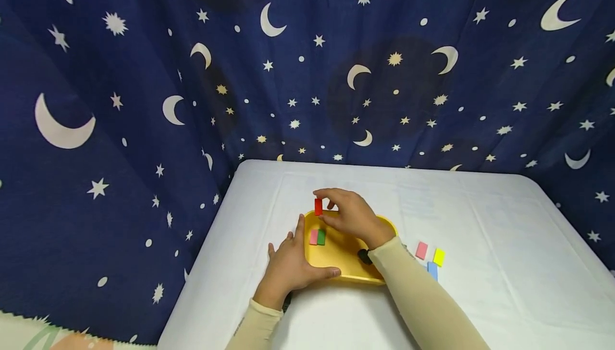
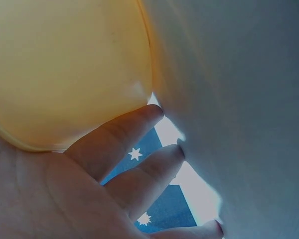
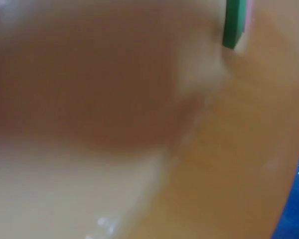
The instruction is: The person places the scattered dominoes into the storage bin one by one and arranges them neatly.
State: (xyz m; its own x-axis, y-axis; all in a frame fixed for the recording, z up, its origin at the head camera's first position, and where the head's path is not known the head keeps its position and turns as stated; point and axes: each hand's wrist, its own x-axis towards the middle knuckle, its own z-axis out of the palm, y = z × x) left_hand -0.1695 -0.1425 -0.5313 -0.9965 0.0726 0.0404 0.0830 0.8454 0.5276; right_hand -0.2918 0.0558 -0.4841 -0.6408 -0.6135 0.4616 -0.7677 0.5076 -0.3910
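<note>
A red rectangular block (image 1: pixel 318 207) is pinched upright between the thumb and fingers of my right hand (image 1: pixel 353 215), over the far left rim of a yellow tub (image 1: pixel 343 254). My left hand (image 1: pixel 288 270) braces the tub's near left corner, its thumb along the front and its straight fingers along the left side. Inside the tub, a pink block (image 1: pixel 314 237) and a green block (image 1: pixel 321 237) stand side by side near the left wall. The right wrist view shows the green block (image 3: pixel 233 22) sharply, but most else is blurred.
Right of the tub, a pink block (image 1: pixel 421 250), a yellow block (image 1: pixel 439 257) and a blue block (image 1: pixel 433 270) lie on the white-covered table (image 1: pixel 495 254). A dark blue curtain (image 1: pixel 326 99) with moons and stars hangs behind and to the left.
</note>
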